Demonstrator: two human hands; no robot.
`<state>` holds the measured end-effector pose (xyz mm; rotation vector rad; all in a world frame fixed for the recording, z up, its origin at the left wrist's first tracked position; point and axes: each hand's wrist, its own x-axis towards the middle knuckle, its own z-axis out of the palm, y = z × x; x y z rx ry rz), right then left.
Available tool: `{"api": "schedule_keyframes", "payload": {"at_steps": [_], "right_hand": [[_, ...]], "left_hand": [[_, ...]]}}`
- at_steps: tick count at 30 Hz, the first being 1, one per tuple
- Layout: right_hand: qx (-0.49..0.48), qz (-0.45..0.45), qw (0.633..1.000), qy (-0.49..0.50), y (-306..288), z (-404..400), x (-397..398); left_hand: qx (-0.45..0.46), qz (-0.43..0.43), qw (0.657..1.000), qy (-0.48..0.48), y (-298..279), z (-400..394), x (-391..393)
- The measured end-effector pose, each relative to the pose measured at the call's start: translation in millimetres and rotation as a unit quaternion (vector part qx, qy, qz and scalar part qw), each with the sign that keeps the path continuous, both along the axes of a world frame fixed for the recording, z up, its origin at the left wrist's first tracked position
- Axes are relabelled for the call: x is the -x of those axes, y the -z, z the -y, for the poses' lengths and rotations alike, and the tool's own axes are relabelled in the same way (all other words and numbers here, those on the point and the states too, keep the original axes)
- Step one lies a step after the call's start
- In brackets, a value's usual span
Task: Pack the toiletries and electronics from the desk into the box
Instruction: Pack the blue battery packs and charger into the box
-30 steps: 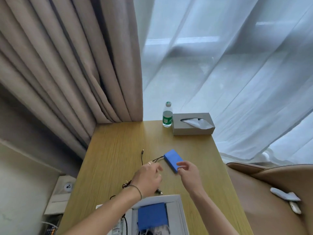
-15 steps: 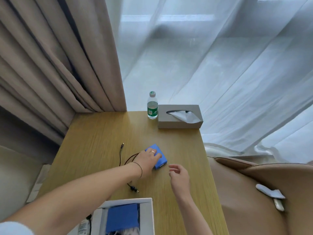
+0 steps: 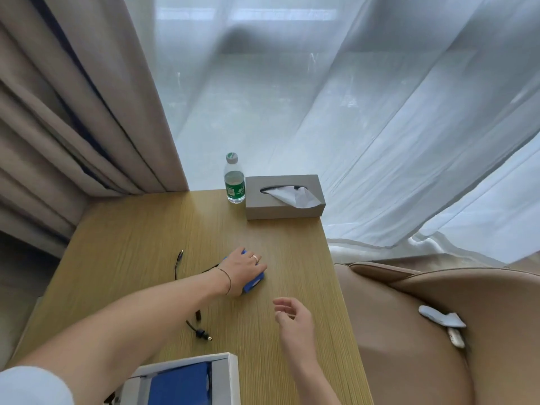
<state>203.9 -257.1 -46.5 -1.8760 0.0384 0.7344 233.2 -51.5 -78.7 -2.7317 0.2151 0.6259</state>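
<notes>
My left hand (image 3: 244, 268) lies over a flat blue device (image 3: 254, 281) in the middle of the wooden desk (image 3: 131, 247), fingers curled round its far edge. Most of the device is hidden beneath the hand. A thin black cable (image 3: 178, 263) runs left from it, and a loose black plug end (image 3: 201, 334) lies nearer to me. My right hand (image 3: 293, 318) hovers above the desk to the right, fingers loosely curled, holding nothing. The white box (image 3: 232, 375) stands at the desk's front edge with a blue item (image 3: 181, 385) inside.
A green-labelled water bottle (image 3: 234, 182) and a grey tissue box (image 3: 285, 197) stand at the back of the desk. Curtains hang behind. A tan armchair (image 3: 409, 331) sits to the right, with a small white object (image 3: 441, 317) on it.
My left hand has reached forward from the cable onto the blue device and now covers it. My right hand has drawn back from the device toward me.
</notes>
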Motion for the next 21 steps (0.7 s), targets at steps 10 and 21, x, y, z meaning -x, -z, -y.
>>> {"api": "schedule_keyframes", "payload": {"at_steps": [10,21], "right_hand": [[-0.015,0.029,0.995,-0.09,-33,-14,15],[-0.17,-0.114,0.975,-0.086,-79,-55,17]], "left_hand": [[0.322,0.198,0.906,-0.193,-49,-18,56],[0.37,0.338,0.856,-0.124,-131,-16,164]]}}
